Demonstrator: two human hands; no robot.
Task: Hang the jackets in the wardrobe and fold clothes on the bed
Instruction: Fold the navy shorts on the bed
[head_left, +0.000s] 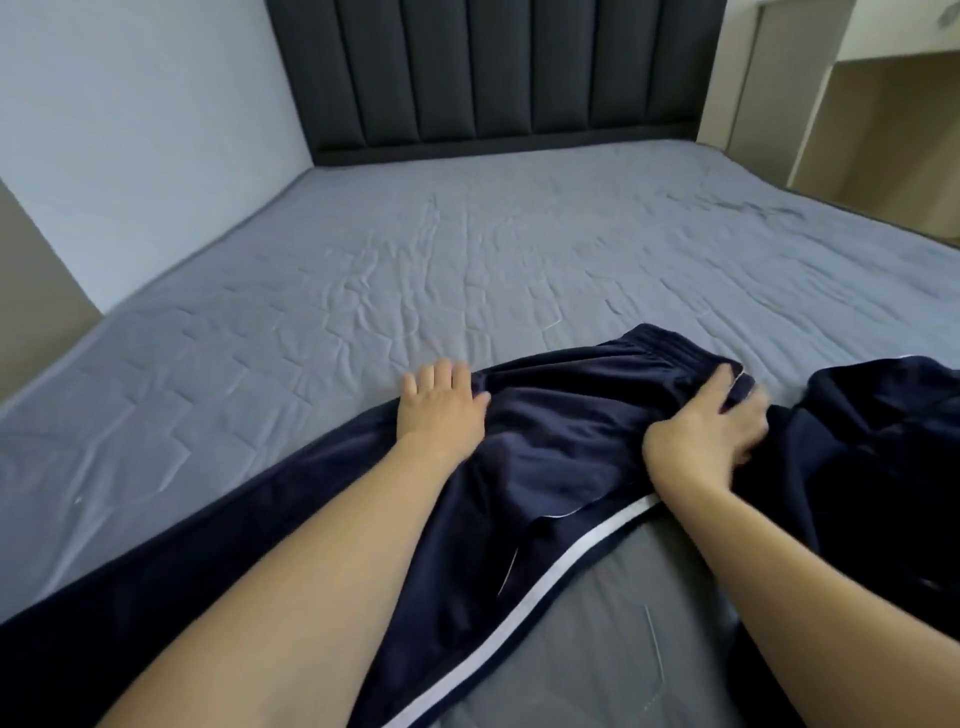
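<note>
Dark navy track pants (561, 447) with a white side stripe lie stretched across the near side of the bed (415, 249), the elastic waistband pointing to the far right. My left hand (441, 410) rests flat on the pants' far edge, fingers straight. Near the waistband, my right hand (706, 426) presses on the fabric with its fingers spread; it looks slightly blurred. A second dark navy garment (883, 457) lies bunched at the right, touching the pants.
The bed has a wrinkled grey-blue quilted cover and a dark padded headboard (493, 73). A pale wall (145, 130) runs along the left side. Beige furniture with an open niche (857, 114) stands at the far right.
</note>
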